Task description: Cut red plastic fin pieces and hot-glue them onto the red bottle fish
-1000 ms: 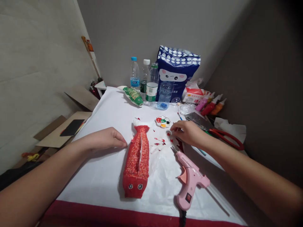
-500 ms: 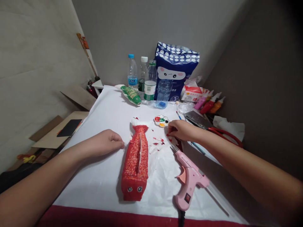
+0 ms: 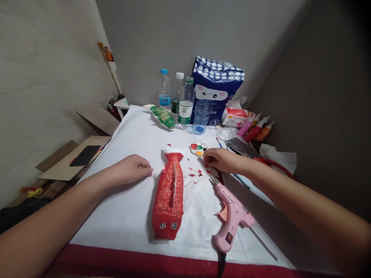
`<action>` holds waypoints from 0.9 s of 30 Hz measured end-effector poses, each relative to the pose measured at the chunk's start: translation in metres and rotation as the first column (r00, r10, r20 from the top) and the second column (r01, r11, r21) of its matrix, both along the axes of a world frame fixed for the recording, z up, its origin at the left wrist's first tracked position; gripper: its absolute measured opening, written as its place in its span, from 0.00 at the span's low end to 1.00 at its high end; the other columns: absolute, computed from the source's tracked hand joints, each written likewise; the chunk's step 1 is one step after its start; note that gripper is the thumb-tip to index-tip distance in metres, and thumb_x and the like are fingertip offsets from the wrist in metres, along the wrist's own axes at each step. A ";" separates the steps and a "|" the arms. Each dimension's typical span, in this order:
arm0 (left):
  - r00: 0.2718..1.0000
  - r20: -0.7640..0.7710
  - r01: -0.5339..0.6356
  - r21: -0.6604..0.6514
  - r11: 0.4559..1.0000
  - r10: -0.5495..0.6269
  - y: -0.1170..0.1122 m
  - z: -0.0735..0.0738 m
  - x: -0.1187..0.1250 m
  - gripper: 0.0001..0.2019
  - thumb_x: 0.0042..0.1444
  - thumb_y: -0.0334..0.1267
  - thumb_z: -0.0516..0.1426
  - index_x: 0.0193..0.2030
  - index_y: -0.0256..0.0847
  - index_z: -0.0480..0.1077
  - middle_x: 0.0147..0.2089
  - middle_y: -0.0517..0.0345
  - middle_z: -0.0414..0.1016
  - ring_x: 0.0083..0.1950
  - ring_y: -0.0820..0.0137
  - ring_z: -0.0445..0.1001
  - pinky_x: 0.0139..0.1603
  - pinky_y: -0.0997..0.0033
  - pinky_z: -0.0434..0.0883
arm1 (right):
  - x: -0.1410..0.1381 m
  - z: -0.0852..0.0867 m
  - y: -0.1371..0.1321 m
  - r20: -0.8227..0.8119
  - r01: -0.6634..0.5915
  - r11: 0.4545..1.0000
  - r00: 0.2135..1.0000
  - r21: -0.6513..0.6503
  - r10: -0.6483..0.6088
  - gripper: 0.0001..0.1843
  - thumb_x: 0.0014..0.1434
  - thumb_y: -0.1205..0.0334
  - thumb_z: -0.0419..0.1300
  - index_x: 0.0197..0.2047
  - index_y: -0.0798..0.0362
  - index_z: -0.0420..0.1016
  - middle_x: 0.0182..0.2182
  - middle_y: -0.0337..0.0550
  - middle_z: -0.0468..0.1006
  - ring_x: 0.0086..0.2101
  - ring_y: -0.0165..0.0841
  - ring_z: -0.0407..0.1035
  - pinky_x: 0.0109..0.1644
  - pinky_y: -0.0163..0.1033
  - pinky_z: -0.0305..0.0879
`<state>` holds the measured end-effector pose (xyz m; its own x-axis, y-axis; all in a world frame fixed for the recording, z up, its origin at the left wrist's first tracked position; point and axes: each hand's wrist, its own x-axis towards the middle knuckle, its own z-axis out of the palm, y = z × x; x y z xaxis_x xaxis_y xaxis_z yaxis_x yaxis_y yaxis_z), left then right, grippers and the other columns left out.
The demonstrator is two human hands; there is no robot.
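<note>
A red fish model with a white-tipped tail, a speckled back, an upright fin strip and two drawn eyes lies on the white-covered table, head toward me. My left hand rests to its left, fingers curled in, with nothing visible in them. To the right of the tail, my right hand points its fingers down in a pinch over small red bits; what it grips, if anything, is hidden. Just below that hand lies a pink hot glue gun. A flower-shaped paint palette sits beyond the right fingertips.
Red-and-white scraps lie between fish and right hand. Behind stand several bottles, a cut plastic cup and a blue bag. A green fish model lies by them. Paint tubes and red-handled scissors are at right.
The camera view has shifted slightly, so the fish and glue gun appear a little higher. Both hands keep nearly the same pose and place.
</note>
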<state>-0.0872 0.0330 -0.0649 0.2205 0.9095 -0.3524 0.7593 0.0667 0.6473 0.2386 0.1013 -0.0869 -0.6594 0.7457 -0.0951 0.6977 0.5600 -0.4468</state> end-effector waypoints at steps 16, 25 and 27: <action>0.999 0.031 0.017 0.062 0.998 -0.019 0.004 -0.009 -0.007 0.15 0.51 0.49 0.55 0.26 0.39 0.71 0.16 0.62 0.66 0.20 0.72 0.61 0.26 0.71 0.58 | -0.004 0.003 0.000 -0.010 0.013 0.997 1.000 -0.076 -0.014 0.06 0.47 0.73 0.60 0.28 0.54 0.75 0.28 0.40 0.76 0.29 0.32 0.67 0.33 0.32 0.59; 1.000 -0.007 0.021 0.137 0.990 -0.020 0.005 -0.009 -0.009 0.14 0.51 0.48 0.55 0.25 0.39 0.72 0.18 0.59 0.69 0.22 0.71 0.63 0.28 0.70 0.58 | 0.006 0.004 -0.013 -0.384 0.111 0.953 0.897 -0.282 -0.218 0.11 0.49 0.63 0.62 0.33 0.51 0.62 0.30 0.37 0.69 0.30 0.30 0.64 0.34 0.34 0.59; 1.000 -0.020 0.024 0.157 0.987 -0.021 0.006 -0.010 -0.009 0.14 0.51 0.48 0.55 0.25 0.39 0.72 0.19 0.59 0.69 0.23 0.70 0.63 0.29 0.70 0.58 | 0.007 0.009 -0.018 -0.473 0.058 0.920 0.844 -0.388 -0.253 0.14 0.51 0.59 0.62 0.32 0.51 0.57 0.32 0.38 0.69 0.31 0.30 0.65 0.36 0.35 0.61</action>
<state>-0.0962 0.0387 -0.0751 0.2358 0.9488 -0.2101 0.7716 -0.0513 0.6341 0.2454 0.0837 -0.0776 -0.5641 0.8240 -0.0531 0.3831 0.2042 -0.9009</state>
